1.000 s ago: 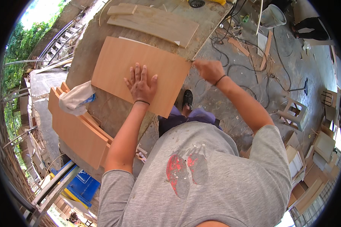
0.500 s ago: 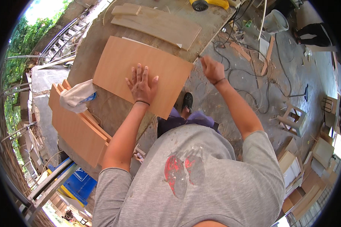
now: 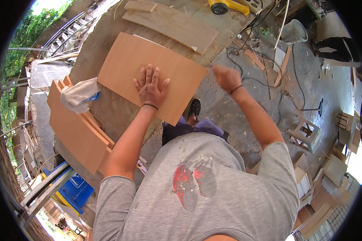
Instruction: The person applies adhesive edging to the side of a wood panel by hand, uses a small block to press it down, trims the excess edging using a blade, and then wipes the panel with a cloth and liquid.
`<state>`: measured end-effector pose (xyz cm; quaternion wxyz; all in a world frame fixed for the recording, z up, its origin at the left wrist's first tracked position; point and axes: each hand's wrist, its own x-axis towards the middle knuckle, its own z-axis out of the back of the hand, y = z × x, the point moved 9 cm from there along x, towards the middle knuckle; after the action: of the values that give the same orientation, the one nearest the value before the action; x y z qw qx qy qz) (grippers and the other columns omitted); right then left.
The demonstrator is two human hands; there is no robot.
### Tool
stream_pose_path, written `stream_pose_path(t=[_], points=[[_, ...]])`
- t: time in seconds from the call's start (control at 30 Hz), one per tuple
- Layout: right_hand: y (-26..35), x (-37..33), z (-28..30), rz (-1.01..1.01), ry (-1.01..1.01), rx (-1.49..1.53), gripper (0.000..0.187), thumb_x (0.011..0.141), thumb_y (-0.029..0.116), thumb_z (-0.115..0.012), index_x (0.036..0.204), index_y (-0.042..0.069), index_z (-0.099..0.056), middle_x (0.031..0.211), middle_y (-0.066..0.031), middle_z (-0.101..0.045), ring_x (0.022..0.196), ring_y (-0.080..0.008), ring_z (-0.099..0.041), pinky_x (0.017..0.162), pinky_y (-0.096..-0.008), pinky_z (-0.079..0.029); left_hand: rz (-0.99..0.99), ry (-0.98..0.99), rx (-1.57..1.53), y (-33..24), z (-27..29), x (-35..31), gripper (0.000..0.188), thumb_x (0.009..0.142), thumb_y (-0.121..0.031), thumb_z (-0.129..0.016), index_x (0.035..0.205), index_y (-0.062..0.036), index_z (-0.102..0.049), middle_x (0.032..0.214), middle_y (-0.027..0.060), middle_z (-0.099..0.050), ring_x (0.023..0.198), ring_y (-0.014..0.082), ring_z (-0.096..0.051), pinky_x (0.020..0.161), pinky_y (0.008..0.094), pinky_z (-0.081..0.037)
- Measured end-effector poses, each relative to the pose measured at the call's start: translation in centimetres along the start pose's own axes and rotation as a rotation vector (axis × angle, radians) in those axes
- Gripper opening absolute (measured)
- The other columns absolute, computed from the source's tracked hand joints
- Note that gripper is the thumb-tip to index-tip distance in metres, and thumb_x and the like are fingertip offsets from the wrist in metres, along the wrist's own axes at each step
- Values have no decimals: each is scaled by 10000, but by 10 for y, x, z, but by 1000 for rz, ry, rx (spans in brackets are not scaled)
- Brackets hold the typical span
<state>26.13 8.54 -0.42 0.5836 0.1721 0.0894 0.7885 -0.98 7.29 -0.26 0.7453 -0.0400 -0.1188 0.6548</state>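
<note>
**Left palm flat on the board, right hand off its near corner**

Workbench (image 3: 108,108): a broad, dusty slab running away from the person, most of it covered.

Plywood panel (image 3: 149,76): the biggest thing on the bench, lying flat, a reddish-brown rectangle. Long axis runs from the person's upper left down toward the lower right; its near corner hangs past the bench edge above the floor.

Left hand (image 3: 151,89): spread wide, palm down, pressed on the near half of the panel, fingers pointing away from the body. It grips nothing, only bears down. This is the nearer hand and the only one touching.

Right hand (image 3: 226,77): raised just off the panel's right-hand corner, blurred, loosely curled. Cannot tell whether it holds anything. The two hands are well apart, the panel's right edge between them.

Around it: a stack of similar panels (image 3: 78,128) to the left, a crumpled cloth (image 3: 78,94) on top of them, near the left edge of the flat panel. Longer boards (image 3: 169,24) lie beyond the far edge. A yellow power tool (image 3: 227,6) sits farther off at the bench end. Cables (image 3: 269,80) trail over the floor on the right, near a white bucket (image 3: 293,31). The person's shoe (image 3: 194,108) shows below the overhanging corner.

Nothing lies on the panel apart from the left hand.
</note>
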Motion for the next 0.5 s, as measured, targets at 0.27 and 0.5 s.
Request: stream_pose_path(t=[0.27,0.5], points=[[16,-2,0,7,95,-5,94,878,213,-536,881,135,-588,774,-95,-665,702,-308,-663,575,-418,-522,4,-6,9,-1,0,2,582,877,-496,-528,1353,-163,-496,1517,58,-335,1424,289,-242,1116,605,-94],[28,0,6,20,76,21,155,932,260,-506,917,119,-567,785,-93,-669,697,-315,-660,534,-433,-501,10,-10,5,1,1,-1,580,876,-501,-526,1347,-164,-501,1518,61,-335,1425,287,-240,1117,604,-94]])
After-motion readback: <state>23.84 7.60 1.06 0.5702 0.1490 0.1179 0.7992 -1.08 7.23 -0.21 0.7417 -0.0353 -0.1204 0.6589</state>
